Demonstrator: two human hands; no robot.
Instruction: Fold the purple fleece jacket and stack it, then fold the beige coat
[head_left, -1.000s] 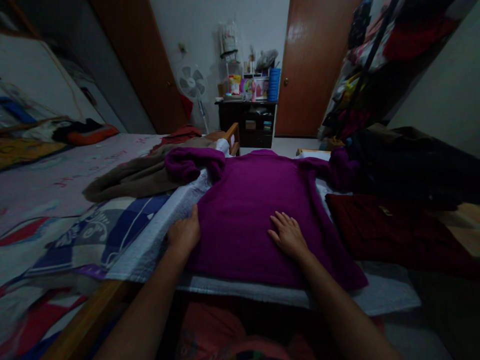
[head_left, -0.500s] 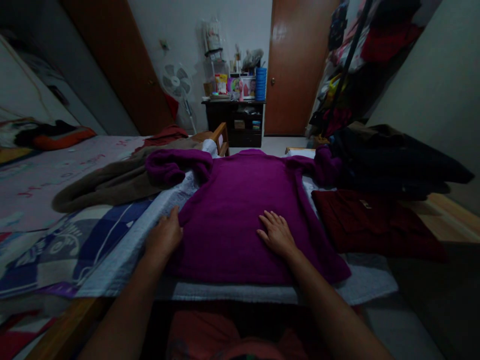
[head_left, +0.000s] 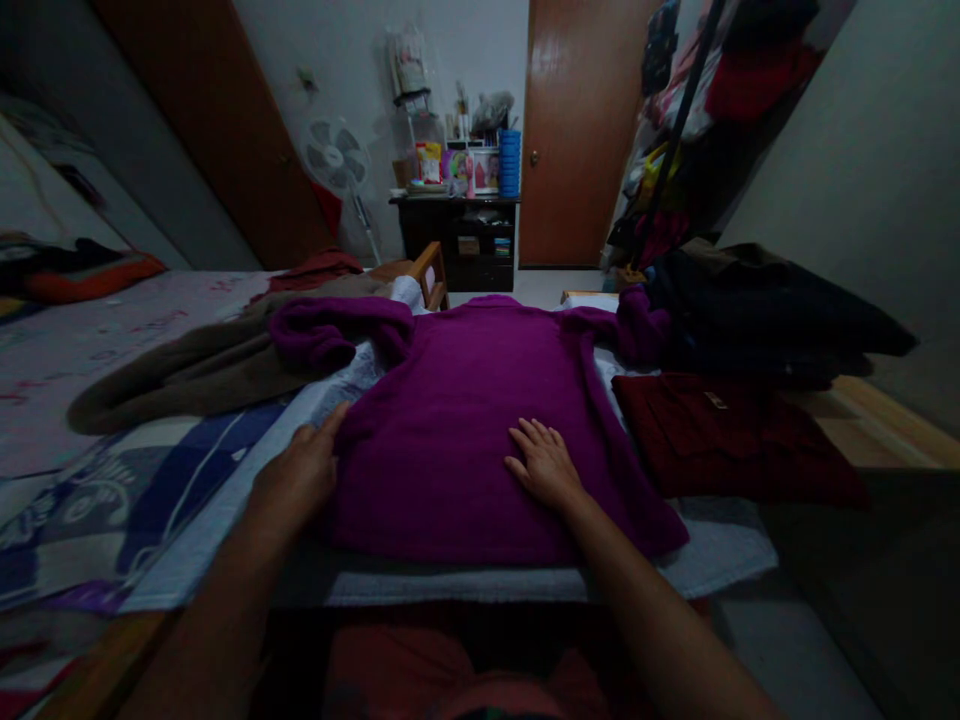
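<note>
1. The step in hand seemed to be the flattening of the purple long-sleeved garment of soft, fleece-like fabric, which lay spread on the pale blue-white cloth.
2. The bare right hand rested palm down on it, fingers apart, gripping nothing.
3. The bare left hand was at its left edge; whether it pinched the fabric, I could not tell.
4. The next move probably called for an even pull there.
5. The body looked smooth, the sleeves bunched.

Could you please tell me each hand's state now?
Left hand: at the sweater; whether it grips cannot be told.
Right hand: open, palm down on the sweater.
</note>
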